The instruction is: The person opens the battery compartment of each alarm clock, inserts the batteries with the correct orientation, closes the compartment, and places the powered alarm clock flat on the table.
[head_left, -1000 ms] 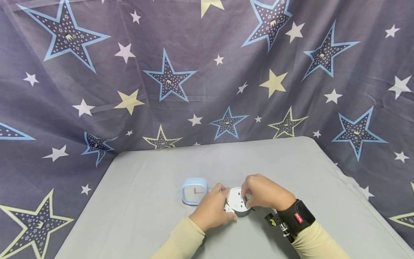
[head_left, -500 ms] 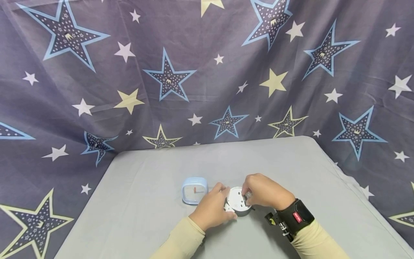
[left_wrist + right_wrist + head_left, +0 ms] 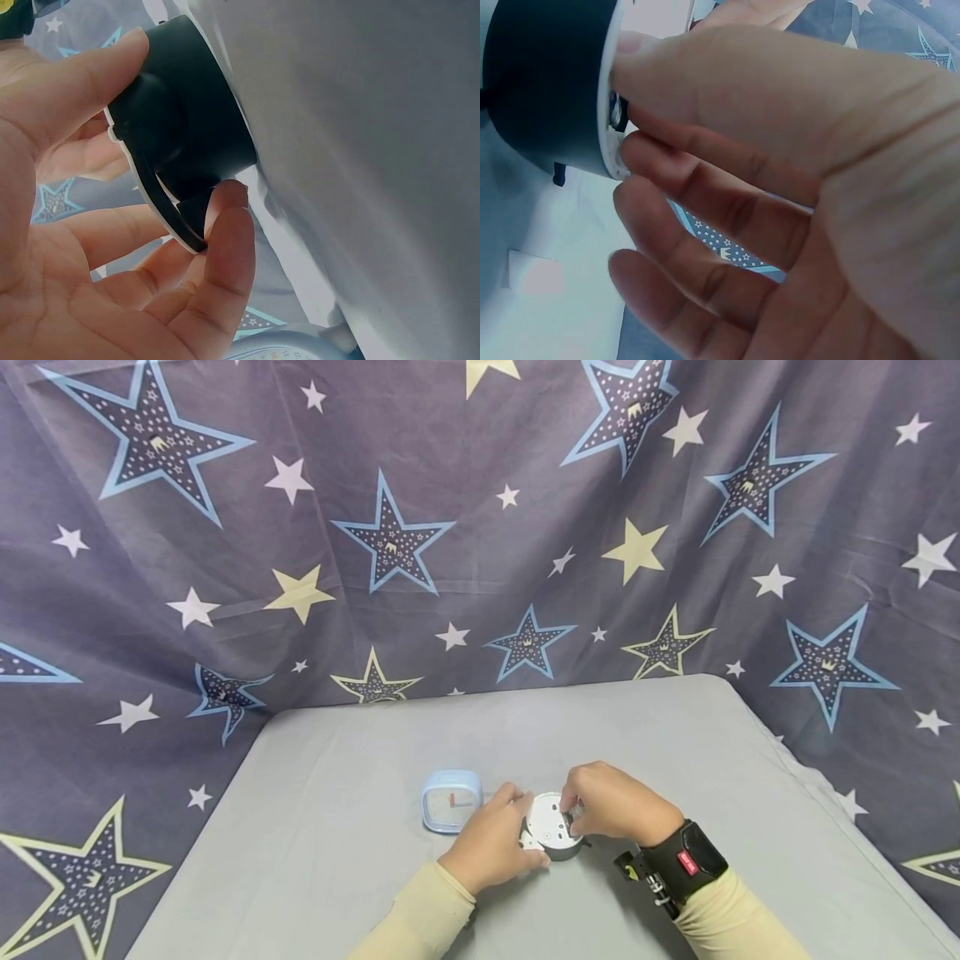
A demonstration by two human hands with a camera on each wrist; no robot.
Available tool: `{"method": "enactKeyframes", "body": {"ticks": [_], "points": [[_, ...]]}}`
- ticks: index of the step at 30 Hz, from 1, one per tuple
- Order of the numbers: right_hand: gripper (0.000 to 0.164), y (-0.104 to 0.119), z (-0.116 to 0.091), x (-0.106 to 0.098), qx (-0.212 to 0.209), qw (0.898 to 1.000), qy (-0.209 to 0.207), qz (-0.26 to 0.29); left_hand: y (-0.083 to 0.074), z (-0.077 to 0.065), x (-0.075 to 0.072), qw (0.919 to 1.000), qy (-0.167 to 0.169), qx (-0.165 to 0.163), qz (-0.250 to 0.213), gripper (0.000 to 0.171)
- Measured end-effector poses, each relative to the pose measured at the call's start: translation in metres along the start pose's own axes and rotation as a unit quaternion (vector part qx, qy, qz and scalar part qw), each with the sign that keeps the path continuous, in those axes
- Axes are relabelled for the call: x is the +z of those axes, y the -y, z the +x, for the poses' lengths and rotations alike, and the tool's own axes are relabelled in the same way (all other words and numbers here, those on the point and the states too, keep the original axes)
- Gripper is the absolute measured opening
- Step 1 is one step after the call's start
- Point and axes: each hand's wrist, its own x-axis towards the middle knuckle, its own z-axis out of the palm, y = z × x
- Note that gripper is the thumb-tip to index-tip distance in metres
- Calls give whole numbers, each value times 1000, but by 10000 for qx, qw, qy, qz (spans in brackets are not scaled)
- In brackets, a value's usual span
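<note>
A round alarm clock (image 3: 546,820) lies face down on the bed-like surface, its white back up and its sides black. My left hand (image 3: 491,842) grips its left side; in the left wrist view the thumb lies on the black casing (image 3: 202,105) and the fingers bend round a protruding part. From the right, my right hand (image 3: 611,802) reaches to a dark slot in the back. Thumb and forefinger pinch a small shiny piece (image 3: 616,111) there, seemingly a battery, mostly hidden by the fingers. The other fingers of this right hand are loosely bent.
A light blue square clock (image 3: 452,802) stands just left of my left hand. The grey cloth-covered surface (image 3: 337,860) runs back to a dark star-patterned curtain (image 3: 450,527). A black wrist strap with a camera mount (image 3: 686,862) sits on my right forearm.
Both hands keep their places on the round clock. My right fingers shift only very slightly at the slot, and the clock stays where it was.
</note>
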Motion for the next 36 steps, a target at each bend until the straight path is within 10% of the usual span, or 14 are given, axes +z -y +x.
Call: {"method": "enactKeyframes", "body": {"ticks": [36], "points": [[27, -5, 4, 5, -433, 9960, -546, -564, 4, 3, 0, 9997, -71, 193, 156, 91]]}}
